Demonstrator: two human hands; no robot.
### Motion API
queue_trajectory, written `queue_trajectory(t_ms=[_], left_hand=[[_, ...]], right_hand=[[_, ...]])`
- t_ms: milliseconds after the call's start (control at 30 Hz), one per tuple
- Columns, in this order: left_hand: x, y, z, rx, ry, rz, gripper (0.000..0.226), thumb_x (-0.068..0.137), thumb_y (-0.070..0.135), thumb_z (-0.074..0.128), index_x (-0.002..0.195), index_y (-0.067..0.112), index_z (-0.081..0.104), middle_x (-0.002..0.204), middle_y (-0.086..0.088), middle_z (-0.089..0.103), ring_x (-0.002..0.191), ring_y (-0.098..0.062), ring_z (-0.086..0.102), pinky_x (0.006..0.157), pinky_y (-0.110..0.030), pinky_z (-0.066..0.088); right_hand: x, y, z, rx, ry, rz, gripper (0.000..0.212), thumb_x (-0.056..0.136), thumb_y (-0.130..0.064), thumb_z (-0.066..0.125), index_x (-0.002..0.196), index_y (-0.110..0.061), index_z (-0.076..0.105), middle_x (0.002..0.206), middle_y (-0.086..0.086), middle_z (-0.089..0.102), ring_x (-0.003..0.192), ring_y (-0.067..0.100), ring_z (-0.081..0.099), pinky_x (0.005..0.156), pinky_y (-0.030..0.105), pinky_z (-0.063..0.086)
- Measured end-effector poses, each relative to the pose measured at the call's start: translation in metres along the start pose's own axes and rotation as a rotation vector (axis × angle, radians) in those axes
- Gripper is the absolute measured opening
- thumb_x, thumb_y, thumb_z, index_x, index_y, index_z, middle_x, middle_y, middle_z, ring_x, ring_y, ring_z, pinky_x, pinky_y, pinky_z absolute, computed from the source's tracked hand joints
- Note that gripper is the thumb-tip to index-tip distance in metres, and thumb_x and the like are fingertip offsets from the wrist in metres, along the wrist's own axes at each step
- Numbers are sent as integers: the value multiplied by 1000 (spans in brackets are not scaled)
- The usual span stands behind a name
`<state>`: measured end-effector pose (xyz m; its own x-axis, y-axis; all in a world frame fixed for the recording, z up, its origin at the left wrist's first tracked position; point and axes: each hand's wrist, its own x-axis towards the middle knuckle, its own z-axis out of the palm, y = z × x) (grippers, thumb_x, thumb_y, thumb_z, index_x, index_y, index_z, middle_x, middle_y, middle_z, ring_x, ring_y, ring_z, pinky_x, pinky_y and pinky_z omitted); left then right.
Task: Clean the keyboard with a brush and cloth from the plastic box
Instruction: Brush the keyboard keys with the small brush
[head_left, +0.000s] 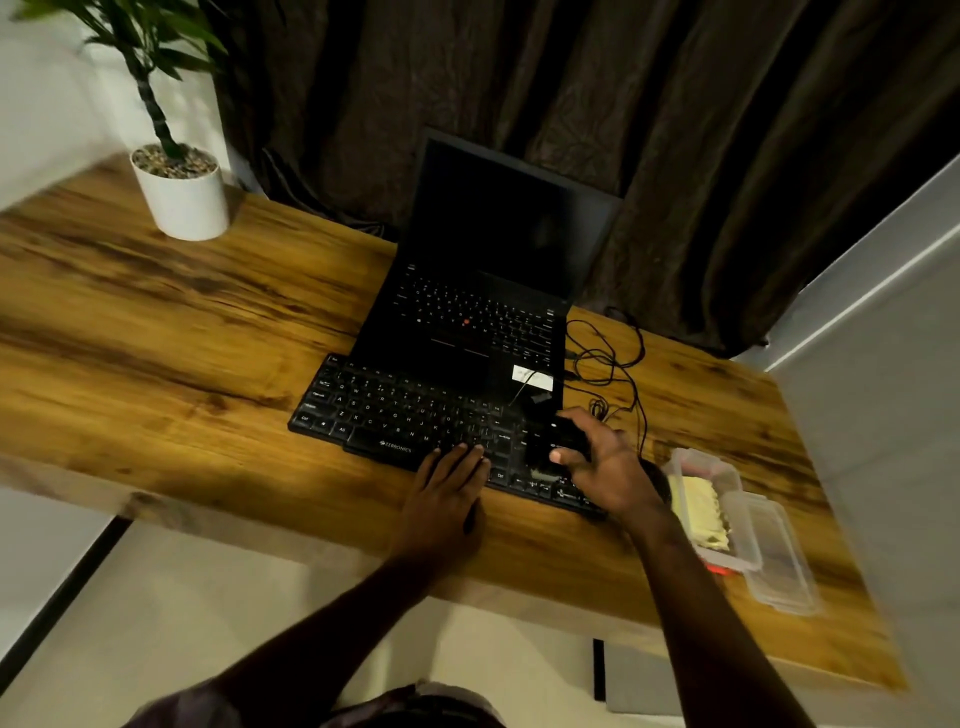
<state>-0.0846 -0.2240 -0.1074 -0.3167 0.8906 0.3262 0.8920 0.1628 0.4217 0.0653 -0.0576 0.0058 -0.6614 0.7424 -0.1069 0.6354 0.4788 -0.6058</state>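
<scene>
Head view. Keyboard (395, 415) lies near the desk's (156, 322) front edge, its rear edge against the open laptop (483, 291).

Your left hand (447, 493): fingers straight, tips resting on keys at the keyboard's front edge, holding nothing.

Your right hand (602, 462): over the keyboard's right end, fingers and thumb curled round a black object (553, 441), too dark to identify.

Plastic box (701, 460), uncovered, sits toward the desk's right front corner with a yellow cloth (698, 512) inside and a clear lid (779, 566) just beside it.

Cable (608, 358) lies right of the laptop. Potted plant (179, 202) stands at the rear left corner.
</scene>
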Motion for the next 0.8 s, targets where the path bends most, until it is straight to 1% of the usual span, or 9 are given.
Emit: queue_trajectory(t_ms=[67,167,233,333,433,533,667,733,800], left_hand=[[0,0,-1,-4,-2,3,50,96,32,43,143,17,49,152,-1,43,144,-17,31,121,-42,14],[1,-1,0,-23,-9,-5,49,96,31,43,144,18,47,153,0,42,145,-15,29,122,-40,11],[1,-2,1,-33,-9,-5,48,97,31,42,144,19,46,153,0,42,145,-15,29,121,-40,10],[0,-3,1,-43,7,7,47,98,31,42,142,18,48,151,0,45,144,-15,31,122,-39,9],[1,-3,1,-54,30,12,47,97,30,47,142,17,49,151,0,45,144,-15,31,123,-36,5],[1,-3,2,-57,37,7,49,94,29,49,141,17,51,150,0,46,143,-15,31,123,-35,5],[2,-3,4,-71,45,-1,50,92,29,47,140,17,53,149,0,48,143,-16,33,122,-39,11],[2,-3,5,-73,45,-3,50,91,28,48,139,16,53,149,-1,48,143,-16,34,122,-40,12],[2,-4,4,-73,32,-8,50,92,28,49,140,16,52,150,-1,47,143,-16,33,122,-39,10]], right_hand=[[0,-10,8,65,9,-37,43,89,-32,68,122,-54,50,114,2,61,102,22,63,77,46,61],[-6,-16,10,171,40,-52,40,91,-17,69,125,-32,56,108,-6,63,98,17,66,75,39,62],[-11,-9,3,204,59,-10,39,91,-12,69,127,-23,57,110,-6,62,101,18,66,77,38,62],[-17,5,-10,142,77,-11,37,91,-15,69,125,-24,57,110,0,64,101,19,65,76,38,61],[-20,4,-14,67,72,-14,37,92,-16,68,124,-28,56,108,0,65,97,15,65,69,25,56],[-17,-7,-4,99,33,-26,37,92,-18,69,123,-34,56,108,-1,67,98,14,66,75,31,59],[-18,-25,7,190,9,-24,42,92,-9,67,120,-37,54,106,-14,61,98,5,63,80,26,58],[-20,-22,6,218,1,-12,43,92,-8,67,119,-38,54,108,-12,61,100,8,64,79,27,60],[-22,-12,1,168,4,-1,42,91,-12,68,123,-37,55,111,-8,63,104,10,65,76,25,58]])
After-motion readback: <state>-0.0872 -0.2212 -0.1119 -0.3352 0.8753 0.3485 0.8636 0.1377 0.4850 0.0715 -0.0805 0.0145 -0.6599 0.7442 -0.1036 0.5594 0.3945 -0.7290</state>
